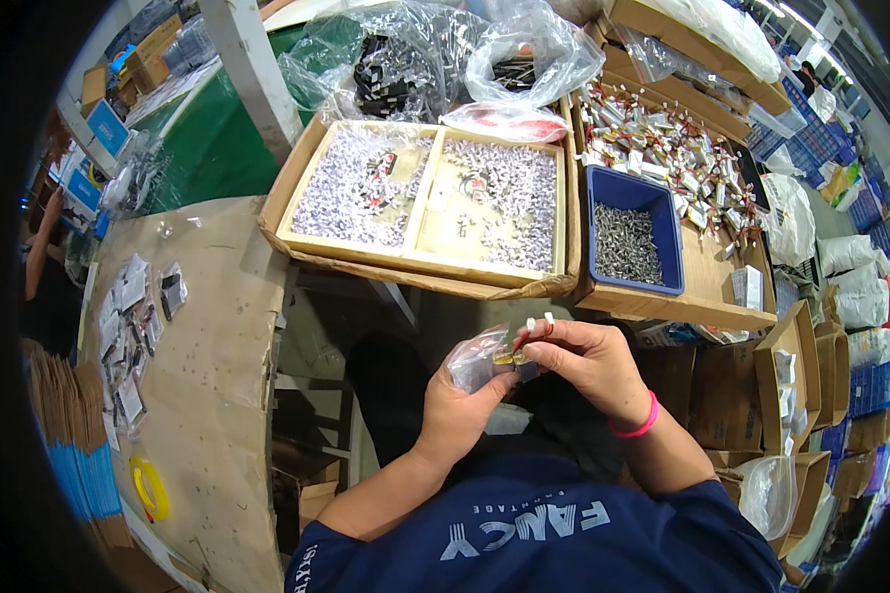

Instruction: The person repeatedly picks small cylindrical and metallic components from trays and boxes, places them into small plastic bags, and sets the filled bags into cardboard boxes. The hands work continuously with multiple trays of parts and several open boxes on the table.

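Over my lap, my left hand (463, 404) holds a small clear plastic bag (480, 362) with something grey in it. My right hand (589, 363) pinches small battery packs (523, 365) with yellow tape, red wires and white connectors, close against the bag's side. How many packs there are cannot be told. Beyond the hands, a divided wooden tray (430, 252) holds many small white parts. To its right, a blue plastic bin (675, 252) contains small metal parts. Behind that bin, many wired battery packs (704, 185) lie heaped in a cardboard tray.
On the left table (222, 311) lie a pile of small filled plastic bags (130, 341) and a roll of yellow tape (150, 489). Clear bags with black parts (386, 78) stand behind the wooden tray. Cardboard boxes (790, 370) are at right. Another person's arm (43, 237) shows at far left.
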A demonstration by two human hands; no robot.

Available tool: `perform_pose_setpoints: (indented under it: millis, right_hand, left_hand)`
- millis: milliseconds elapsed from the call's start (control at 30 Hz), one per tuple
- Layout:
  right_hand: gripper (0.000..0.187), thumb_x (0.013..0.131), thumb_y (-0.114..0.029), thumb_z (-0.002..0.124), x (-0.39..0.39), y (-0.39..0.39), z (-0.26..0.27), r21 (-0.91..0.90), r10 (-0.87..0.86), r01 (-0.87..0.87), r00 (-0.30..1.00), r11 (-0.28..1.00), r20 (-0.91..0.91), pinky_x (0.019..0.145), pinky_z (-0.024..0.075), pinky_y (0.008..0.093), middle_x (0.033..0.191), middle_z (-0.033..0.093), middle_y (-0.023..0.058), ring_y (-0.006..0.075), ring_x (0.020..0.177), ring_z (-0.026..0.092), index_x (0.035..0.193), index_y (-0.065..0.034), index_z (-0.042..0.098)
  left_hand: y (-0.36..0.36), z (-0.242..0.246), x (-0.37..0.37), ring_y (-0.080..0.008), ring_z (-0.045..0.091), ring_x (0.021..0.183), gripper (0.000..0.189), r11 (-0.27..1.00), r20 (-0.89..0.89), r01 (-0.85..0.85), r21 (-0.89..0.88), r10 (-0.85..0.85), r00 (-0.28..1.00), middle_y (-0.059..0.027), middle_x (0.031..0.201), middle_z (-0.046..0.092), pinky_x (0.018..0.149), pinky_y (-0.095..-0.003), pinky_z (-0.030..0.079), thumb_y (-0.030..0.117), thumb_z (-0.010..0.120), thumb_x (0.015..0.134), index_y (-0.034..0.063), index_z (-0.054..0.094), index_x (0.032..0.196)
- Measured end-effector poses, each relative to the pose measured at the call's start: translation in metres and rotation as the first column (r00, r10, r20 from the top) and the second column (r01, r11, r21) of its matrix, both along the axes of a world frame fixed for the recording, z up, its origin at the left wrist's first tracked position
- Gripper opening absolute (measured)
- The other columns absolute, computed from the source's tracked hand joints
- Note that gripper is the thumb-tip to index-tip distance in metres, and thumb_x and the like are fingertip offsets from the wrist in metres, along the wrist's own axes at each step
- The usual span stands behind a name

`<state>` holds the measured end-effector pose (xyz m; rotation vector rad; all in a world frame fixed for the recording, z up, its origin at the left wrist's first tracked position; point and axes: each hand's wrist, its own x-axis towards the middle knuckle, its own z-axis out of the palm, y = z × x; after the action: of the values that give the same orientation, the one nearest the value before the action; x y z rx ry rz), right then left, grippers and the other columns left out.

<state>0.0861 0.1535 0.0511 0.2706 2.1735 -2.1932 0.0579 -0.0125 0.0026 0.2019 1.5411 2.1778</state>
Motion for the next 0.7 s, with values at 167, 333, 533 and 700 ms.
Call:
perform_pose_setpoints:
  millis: [167,333,533,700]
  right_hand:
    - [0.010,0.091,-0.002,0.057,0.003,0.008,0.010,0.053,-0.046,0.058,0.978,0.997,-0.204,0.078,0.0500,0.0237,0.093,0.068,0.0081,0.0098,0.090,0.062,0.099,0.0028,0.060]
    - [0.011,0.091,0.002,0.054,-0.004,0.021,0.020,-0.021,-0.087,0.088,0.872,0.996,-0.482,0.082,0.0499,0.0277,0.094,0.066,0.0102,0.0156,0.092,0.063,0.101,0.0022,0.058]
    - [0.012,0.092,-0.002,0.054,-0.012,0.020,0.015,-0.123,0.008,-0.060,0.922,0.991,-0.386,0.082,0.0494,0.0270,0.095,0.066,0.0095,0.0143,0.090,0.062,0.103,0.0006,0.058]
    - [0.010,0.091,-0.004,0.057,-0.015,0.030,0.016,-0.073,0.172,-0.198,0.948,0.977,-0.269,0.080,0.0496,0.0268,0.093,0.066,0.0083,0.0134,0.088,0.062,0.099,0.0014,0.060]
  left_hand:
    - [-0.002,-0.006,-0.004,-0.0105,0.051,0.091,0.064,0.954,-0.108,0.182,0.240,-0.160,0.981,-0.0072,0.116,0.051,0.083,-0.0265,0.045,0.039,0.058,0.089,0.0044,0.035,0.137]
    - [-0.006,-0.004,-0.006,-0.0138,0.051,0.085,0.081,0.890,0.017,0.372,0.265,-0.390,0.921,-0.0130,0.116,0.052,0.076,-0.0287,0.045,0.067,0.024,0.090,0.0035,0.029,0.141]
    - [-0.003,-0.004,-0.006,-0.0128,0.051,0.084,0.075,0.860,0.003,0.450,0.240,-0.464,0.886,-0.0117,0.113,0.055,0.077,-0.0276,0.045,0.059,0.021,0.096,0.0010,0.028,0.142]
    - [-0.005,-0.005,-0.005,-0.0129,0.051,0.084,0.072,0.851,0.044,0.453,0.265,-0.480,0.876,-0.0113,0.112,0.055,0.076,-0.0264,0.045,0.056,0.021,0.097,0.0009,0.030,0.142]
